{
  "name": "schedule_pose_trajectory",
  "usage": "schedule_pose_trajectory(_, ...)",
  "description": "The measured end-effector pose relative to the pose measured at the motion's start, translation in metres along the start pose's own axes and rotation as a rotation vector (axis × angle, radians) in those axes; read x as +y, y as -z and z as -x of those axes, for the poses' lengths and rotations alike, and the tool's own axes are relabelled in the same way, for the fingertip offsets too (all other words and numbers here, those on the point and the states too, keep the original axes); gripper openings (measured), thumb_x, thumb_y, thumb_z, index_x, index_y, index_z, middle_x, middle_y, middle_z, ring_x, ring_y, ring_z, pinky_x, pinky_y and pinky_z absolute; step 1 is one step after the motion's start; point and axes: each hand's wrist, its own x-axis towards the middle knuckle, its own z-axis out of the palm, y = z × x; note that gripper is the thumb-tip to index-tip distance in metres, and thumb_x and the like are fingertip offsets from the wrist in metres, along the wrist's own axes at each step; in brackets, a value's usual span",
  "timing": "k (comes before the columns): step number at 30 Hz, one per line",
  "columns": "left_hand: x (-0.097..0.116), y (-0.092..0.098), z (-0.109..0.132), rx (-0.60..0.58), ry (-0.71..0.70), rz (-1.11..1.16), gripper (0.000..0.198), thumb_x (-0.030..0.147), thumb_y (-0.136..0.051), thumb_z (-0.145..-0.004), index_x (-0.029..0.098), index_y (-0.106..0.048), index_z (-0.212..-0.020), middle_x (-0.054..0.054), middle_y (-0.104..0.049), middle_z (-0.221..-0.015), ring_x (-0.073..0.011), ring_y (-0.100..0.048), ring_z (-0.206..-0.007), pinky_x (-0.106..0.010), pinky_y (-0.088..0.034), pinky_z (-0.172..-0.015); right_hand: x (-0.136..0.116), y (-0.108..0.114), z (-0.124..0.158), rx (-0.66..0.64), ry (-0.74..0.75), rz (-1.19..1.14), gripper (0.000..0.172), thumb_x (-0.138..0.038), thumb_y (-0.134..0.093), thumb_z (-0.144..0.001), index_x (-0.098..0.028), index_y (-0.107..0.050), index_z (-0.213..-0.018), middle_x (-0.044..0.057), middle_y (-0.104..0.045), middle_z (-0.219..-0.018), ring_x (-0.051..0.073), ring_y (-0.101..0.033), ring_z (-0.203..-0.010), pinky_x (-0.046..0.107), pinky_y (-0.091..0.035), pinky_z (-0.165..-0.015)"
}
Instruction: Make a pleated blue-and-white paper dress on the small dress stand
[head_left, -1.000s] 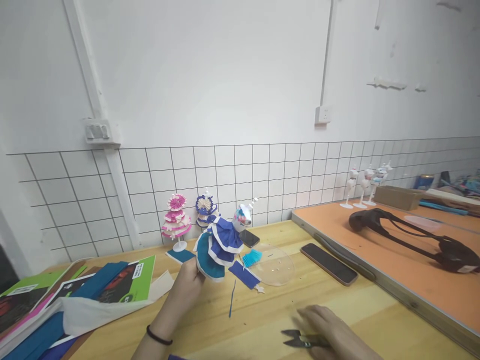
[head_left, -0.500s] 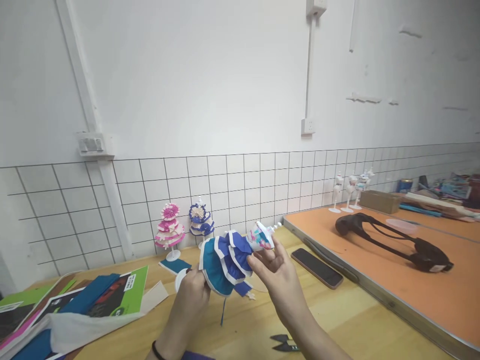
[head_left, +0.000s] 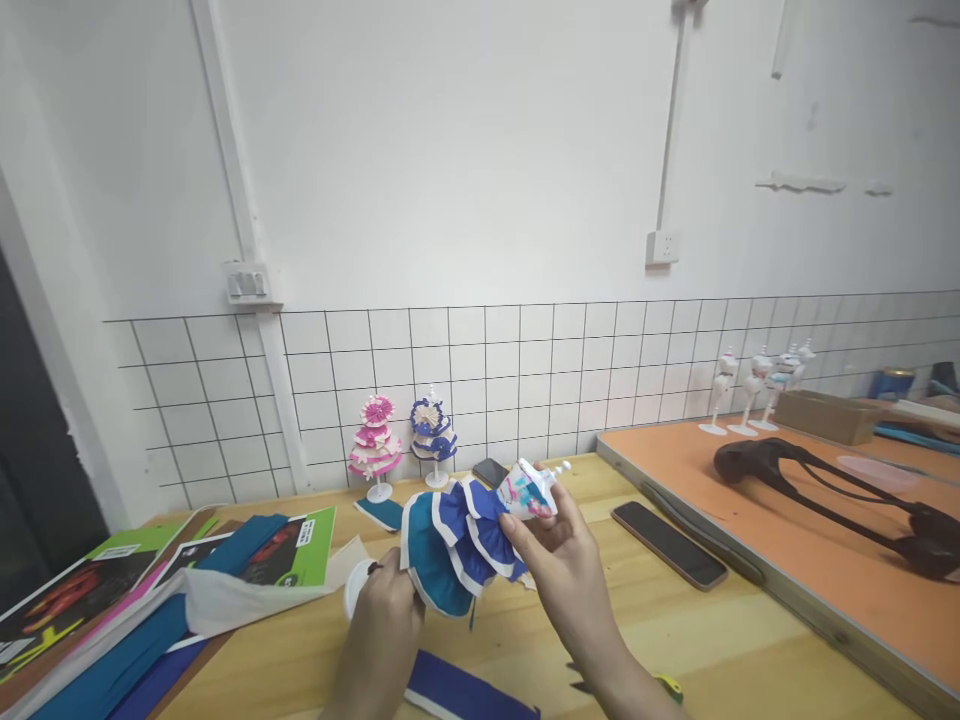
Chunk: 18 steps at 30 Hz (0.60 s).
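Note:
A small dress-form mannequin [head_left: 527, 490], white with pink and blue patches, is held tilted on its side above the wooden table. It wears a tiered skirt [head_left: 457, 540] in teal and blue with white edging. My left hand [head_left: 386, 600] is closed at the lower end, by the round white base [head_left: 358, 588]; the stand there is mostly hidden. My right hand [head_left: 559, 545] grips the bodice near the waist, thumb in front and fingers behind. A blue strip of fabric with white edging [head_left: 469, 690] lies below the hands. Thread snips [head_left: 667, 687] are partly covered by my right forearm.
Two dressed mini mannequins, one pink [head_left: 377, 445] and one blue [head_left: 433, 435], stand by the wall. A phone [head_left: 670, 543] lies at right, beside an orange board [head_left: 825, 560] carrying a black strap-like device [head_left: 772, 470] and bare mannequins [head_left: 724, 385]. Fabric and magazines [head_left: 311, 545] are at left.
The view has swung left and slightly back, so the scene sits further right. The skirt has turned a little in my hands, and more of the blue strip shows.

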Motion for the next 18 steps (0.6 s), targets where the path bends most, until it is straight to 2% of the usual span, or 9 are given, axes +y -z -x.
schedule_pose_trajectory(6, -0.005, -0.001, 0.017, 0.121, -0.138, -0.174, 0.037, -0.003, -0.035, -0.068, 0.017, -0.066, -0.070, -0.009, -0.065, -0.070, -0.0224, -0.062, -0.063, -0.031, -0.048, -0.056, 0.008, -0.005, 0.006, 0.032, -0.012, 0.020, 0.059, -0.040, -0.072, -0.071, -0.018, -0.044, -0.119, 0.008, -0.066, -0.096, 0.025, -0.063, -0.093, 0.035, -0.051, -0.082)
schedule_pose_trajectory(9, -0.008, -0.003, 0.024, 0.129, -0.219, -0.229, 0.037, -0.004, -0.037, -0.068, 0.018, -0.066, -0.070, -0.009, -0.065, -0.071, -0.0224, -0.062, -0.062, -0.031, -0.048, -0.055, 0.010, -0.007, 0.007, 0.055, 0.001, 0.024, 0.053, -0.043, -0.072, -0.069, -0.019, -0.047, -0.110, 0.009, -0.065, -0.099, 0.025, -0.062, -0.094, 0.036, -0.049, -0.086)
schedule_pose_trajectory(12, -0.010, -0.005, 0.028, 0.103, -0.205, -0.226, 0.037, -0.003, -0.038, -0.069, 0.019, -0.067, -0.075, -0.008, -0.065, -0.071, -0.0226, -0.063, -0.065, -0.031, -0.049, -0.056, 0.008, -0.007, 0.009, 0.054, -0.005, 0.040, 0.052, -0.043, -0.073, -0.068, -0.019, -0.048, -0.106, 0.008, -0.066, -0.096, 0.024, -0.062, -0.091, 0.035, -0.049, -0.083)
schedule_pose_trajectory(15, -0.008, -0.004, 0.029, 0.124, -0.142, -0.202, 0.036, -0.002, -0.037, -0.068, 0.018, -0.066, -0.072, -0.008, -0.066, -0.069, -0.0222, -0.063, -0.060, -0.031, -0.050, -0.054, 0.005, -0.003, 0.012, -0.058, -0.005, 0.042, 0.039, -0.042, -0.070, -0.072, -0.020, -0.054, -0.100, 0.006, -0.067, -0.088, 0.023, -0.063, -0.086, 0.033, -0.050, -0.078)
schedule_pose_trajectory(18, -0.004, -0.002, 0.030, 0.154, -0.099, -0.172, 0.034, -0.001, -0.037, -0.067, 0.018, -0.065, -0.068, -0.008, -0.066, -0.065, -0.0217, -0.063, -0.056, -0.031, -0.050, -0.052, 0.001, 0.003, 0.013, -0.202, -0.007, 0.010, 0.032, -0.040, -0.068, -0.076, -0.020, -0.058, -0.099, 0.006, -0.068, -0.094, 0.023, -0.062, -0.092, 0.033, -0.049, -0.083)
